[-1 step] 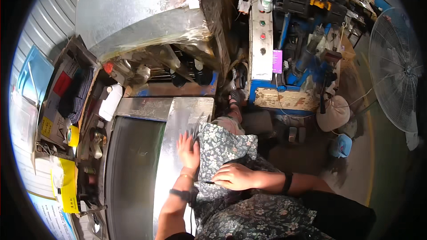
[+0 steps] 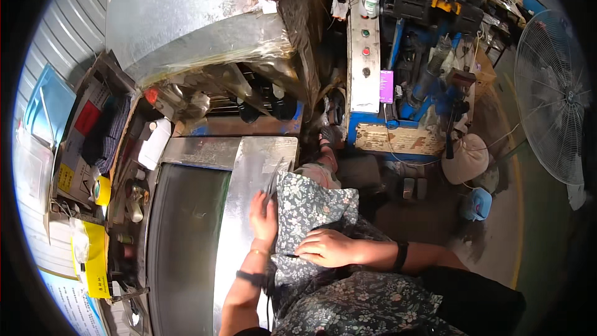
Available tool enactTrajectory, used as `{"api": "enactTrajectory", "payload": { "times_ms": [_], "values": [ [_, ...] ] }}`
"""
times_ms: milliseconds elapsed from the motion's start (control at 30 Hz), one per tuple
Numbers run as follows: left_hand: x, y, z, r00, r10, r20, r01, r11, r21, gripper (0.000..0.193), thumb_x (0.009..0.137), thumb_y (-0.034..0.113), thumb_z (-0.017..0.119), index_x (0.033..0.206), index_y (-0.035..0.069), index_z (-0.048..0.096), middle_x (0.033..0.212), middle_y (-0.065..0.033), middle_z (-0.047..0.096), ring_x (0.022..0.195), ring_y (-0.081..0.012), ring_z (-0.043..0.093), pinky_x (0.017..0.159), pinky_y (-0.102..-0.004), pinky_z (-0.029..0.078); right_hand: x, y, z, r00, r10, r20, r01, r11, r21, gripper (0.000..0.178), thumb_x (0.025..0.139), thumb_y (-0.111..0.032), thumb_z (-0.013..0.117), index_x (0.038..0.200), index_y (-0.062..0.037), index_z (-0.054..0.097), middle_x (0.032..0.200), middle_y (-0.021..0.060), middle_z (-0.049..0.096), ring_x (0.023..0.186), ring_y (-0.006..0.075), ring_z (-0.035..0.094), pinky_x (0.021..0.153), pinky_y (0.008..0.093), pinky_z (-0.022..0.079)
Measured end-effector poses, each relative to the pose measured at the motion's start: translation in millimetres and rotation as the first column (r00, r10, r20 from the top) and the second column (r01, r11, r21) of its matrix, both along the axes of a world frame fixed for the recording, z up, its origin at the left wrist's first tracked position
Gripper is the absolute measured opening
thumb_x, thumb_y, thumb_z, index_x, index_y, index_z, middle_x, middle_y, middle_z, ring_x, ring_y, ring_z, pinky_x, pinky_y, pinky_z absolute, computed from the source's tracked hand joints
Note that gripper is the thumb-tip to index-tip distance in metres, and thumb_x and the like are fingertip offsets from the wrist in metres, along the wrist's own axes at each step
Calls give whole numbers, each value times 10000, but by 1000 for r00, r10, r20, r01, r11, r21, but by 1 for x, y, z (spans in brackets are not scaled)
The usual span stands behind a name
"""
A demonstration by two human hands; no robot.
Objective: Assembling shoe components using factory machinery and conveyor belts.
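My left hand (image 2: pixel 263 219) is over the pale metal ledge (image 2: pixel 239 236) beside the dark belt (image 2: pixel 186 230). Its fingers and thumb have come together around thin dark strips (image 2: pixel 272 182), which stick out past the fingertips; their kind is not clear. Resting on the floral apron (image 2: pixel 311 208) over my lap, my right hand (image 2: pixel 326 247) has its fingers curled. A small dark thing (image 2: pixel 287 256) shows at those fingertips, too small to name.
A metal hood (image 2: pixel 193 18) rises beyond the belt. On the left are a white bottle (image 2: pixel 154 143), yellow tape (image 2: pixel 102 190) and a yellow box (image 2: pixel 96 261). To the right stand a blue-framed machine (image 2: pixel 410 118) and a large fan (image 2: pixel 553 96). A blue bin (image 2: pixel 477 204) is on the floor.
My left hand's fingers, spread over the metal ledge before, have drawn together at the thin dark strips. The right hand stays where it was on the apron.
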State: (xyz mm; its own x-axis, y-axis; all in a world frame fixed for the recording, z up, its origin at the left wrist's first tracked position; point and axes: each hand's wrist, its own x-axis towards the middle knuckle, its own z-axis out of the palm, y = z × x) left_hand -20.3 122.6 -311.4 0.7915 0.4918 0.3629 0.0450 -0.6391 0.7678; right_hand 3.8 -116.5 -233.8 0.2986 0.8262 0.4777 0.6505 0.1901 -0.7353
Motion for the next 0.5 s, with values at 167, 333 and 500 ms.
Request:
{"api": "enactTrajectory", "payload": {
  "times_ms": [167,333,500],
  "values": [
    [-107,-66,110,921,-388,10,388,921,-29,331,912,157,628,1193,-18,643,1186,-220,658,1109,-372,630,997,-413,480,-21,11,-5,939,249,239,-233,968,-91,141,849,-217,668,903,-90,701,963,57,679,894,267,640,851,417,500],
    [-180,-47,93,912,-390,-127,402,911,89,394,920,294,620,1221,41,608,1052,-182,662,979,-371,632,867,-478,509,-9,13,5,908,277,314,-216,952,-216,88,777,-189,721,819,-112,718,868,28,688,796,259,641,707,398,494],
    [-376,21,66,735,563,-378,-351,793,498,444,727,201,733,1132,55,625,1220,-223,605,1176,-408,539,1041,-460,418,-21,23,21,941,262,214,-238,962,-132,57,776,-113,750,815,-96,711,852,32,677,764,256,627,693,376,475]
  ]
}}
